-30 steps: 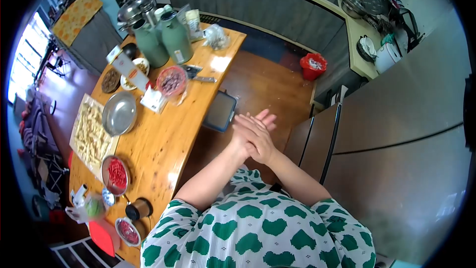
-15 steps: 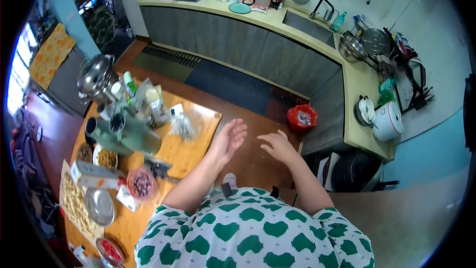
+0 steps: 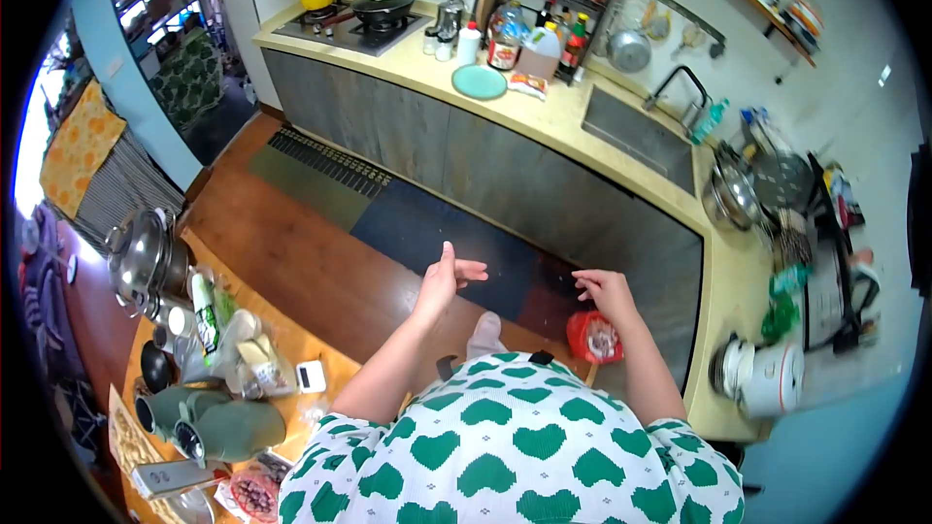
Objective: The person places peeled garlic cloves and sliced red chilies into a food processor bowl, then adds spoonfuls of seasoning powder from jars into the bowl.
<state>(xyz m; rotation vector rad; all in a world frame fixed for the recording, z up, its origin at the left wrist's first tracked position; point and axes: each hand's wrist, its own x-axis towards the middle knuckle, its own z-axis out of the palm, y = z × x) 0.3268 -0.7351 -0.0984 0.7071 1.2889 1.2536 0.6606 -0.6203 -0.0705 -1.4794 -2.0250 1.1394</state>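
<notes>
My left hand [image 3: 447, 281] is held out over the floor, thumb up and fingers stretched, with nothing in it. To its right, my right hand [image 3: 606, 293] is also empty, its fingers loosely bent and pointing left. Just below that hand in the view stands a red-lined trash bin [image 3: 592, 340] with refuse inside. Neither hand touches anything. A wooden table [image 3: 325, 359] is at my left, nearest my left forearm, with a white phone-like object [image 3: 311, 376] close to its edge.
Ahead runs the counter [image 3: 388, 66] with a stove [image 3: 340, 31], a green plate [image 3: 480, 81], bottles and a sink [image 3: 636, 136]. Large green jugs [image 3: 233, 429] and a steel pot [image 3: 148, 257] crowd the table. A dark mat [image 3: 437, 243] lies along the cabinets.
My view has shifted forward toward the counter, and the table has slid down and left. My left hand has turned from palm up to thumb up; both hands stay empty.
</notes>
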